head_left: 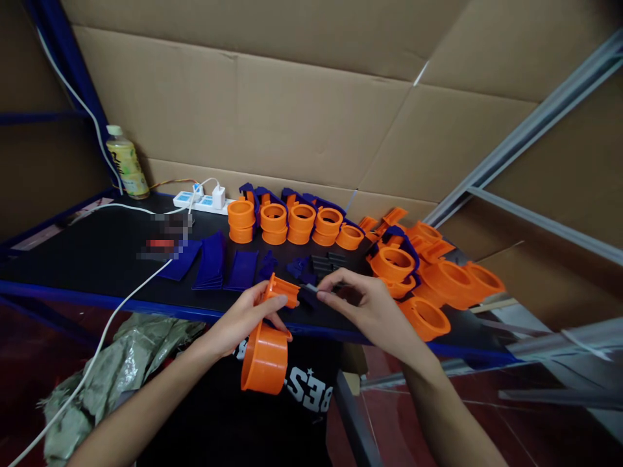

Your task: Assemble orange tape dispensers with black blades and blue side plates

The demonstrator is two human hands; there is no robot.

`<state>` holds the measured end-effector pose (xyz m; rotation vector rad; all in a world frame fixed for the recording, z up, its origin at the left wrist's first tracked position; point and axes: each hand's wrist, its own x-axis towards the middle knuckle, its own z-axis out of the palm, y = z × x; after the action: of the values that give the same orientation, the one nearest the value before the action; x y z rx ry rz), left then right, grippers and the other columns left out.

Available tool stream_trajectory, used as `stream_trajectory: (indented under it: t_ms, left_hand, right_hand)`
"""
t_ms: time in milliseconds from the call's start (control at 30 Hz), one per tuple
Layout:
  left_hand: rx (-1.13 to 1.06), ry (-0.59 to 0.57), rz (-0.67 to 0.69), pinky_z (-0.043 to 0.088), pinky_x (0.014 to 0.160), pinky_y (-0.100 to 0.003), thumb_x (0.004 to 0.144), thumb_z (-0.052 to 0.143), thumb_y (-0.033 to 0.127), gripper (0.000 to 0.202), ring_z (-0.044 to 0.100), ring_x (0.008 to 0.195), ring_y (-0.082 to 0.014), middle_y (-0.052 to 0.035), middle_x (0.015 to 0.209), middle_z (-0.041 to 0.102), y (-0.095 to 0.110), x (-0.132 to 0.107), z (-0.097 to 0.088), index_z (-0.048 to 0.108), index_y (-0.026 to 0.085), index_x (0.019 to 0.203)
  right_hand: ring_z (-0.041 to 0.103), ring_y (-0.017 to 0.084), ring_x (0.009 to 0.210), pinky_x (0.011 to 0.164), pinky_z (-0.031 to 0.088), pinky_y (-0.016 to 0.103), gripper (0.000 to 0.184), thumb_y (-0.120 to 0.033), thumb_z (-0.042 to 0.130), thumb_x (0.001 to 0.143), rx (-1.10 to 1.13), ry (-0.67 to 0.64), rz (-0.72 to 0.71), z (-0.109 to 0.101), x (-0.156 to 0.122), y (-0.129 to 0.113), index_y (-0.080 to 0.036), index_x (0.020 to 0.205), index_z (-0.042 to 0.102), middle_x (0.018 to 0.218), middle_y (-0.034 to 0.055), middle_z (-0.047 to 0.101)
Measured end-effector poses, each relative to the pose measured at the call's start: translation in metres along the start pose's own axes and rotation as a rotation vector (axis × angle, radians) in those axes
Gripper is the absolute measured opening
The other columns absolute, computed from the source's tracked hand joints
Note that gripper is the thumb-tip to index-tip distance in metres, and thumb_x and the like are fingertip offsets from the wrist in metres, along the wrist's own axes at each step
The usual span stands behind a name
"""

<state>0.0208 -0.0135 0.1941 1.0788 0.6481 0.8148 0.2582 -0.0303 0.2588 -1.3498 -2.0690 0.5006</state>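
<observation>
My left hand (246, 318) grips an orange plastic cylinder part (265, 353) by its upper bracket, holding it at the table's front edge with the open end pointing down toward me. My right hand (363, 301) pinches a small dark blue piece (308, 295) against the orange bracket's end. Both hands are closed. Just beyond them on the black tabletop (97, 253) lie small dark blue and black pieces (316, 264).
A row of assembled orange-and-blue cylinders (289, 222) stands mid-table. A heap of loose orange cylinders (438, 275) lies at right. Flat blue plates (214, 263) lie at left. A white power strip (202, 200), a white cable (121, 305) and a drink bottle (126, 162) sit at back left. Cardboard walls surround.
</observation>
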Motion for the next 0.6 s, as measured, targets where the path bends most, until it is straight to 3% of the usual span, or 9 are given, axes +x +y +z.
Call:
stream_trajectory:
  t_ms: [100,433,600]
  left_hand:
    - [0.029,-0.019,-0.011,0.055,0.063,-0.028,0.087,0.071,0.05,0.047,0.076,0.068,-0.0209,-0.0141,0.106,0.077,-0.001,0.0,0.003,0.062,0.015,0.118]
    - [-0.013,-0.014,-0.038,0.057,0.06,-0.028,0.089,0.067,0.046,0.042,0.076,0.066,-0.0195,-0.0168,0.121,0.073,-0.003,0.001,0.003,0.057,0.017,0.118]
    - [-0.16,0.014,-0.054,0.063,0.063,-0.037,0.091,0.066,0.042,0.038,0.076,0.063,-0.0213,-0.0161,0.119,0.074,-0.002,-0.001,0.001,0.053,0.02,0.12]
  right_hand:
    - [0.065,0.016,0.076,0.067,0.048,0.029,0.011,-0.033,0.064,0.094,-0.021,-0.019,-0.017,0.011,0.004,-0.012,-0.023,0.093,0.07,0.087,0.0003,0.073]
    - [0.062,0.02,0.089,0.081,0.05,0.034,0.007,-0.026,0.066,0.094,-0.112,0.059,-0.135,0.039,0.018,-0.006,-0.024,0.092,0.072,0.088,0.0035,0.069]
    - [0.065,0.019,0.09,0.078,0.052,0.032,0.021,-0.035,0.063,0.097,-0.068,0.119,-0.128,0.035,0.02,0.001,-0.025,0.112,0.074,0.098,0.005,0.071]
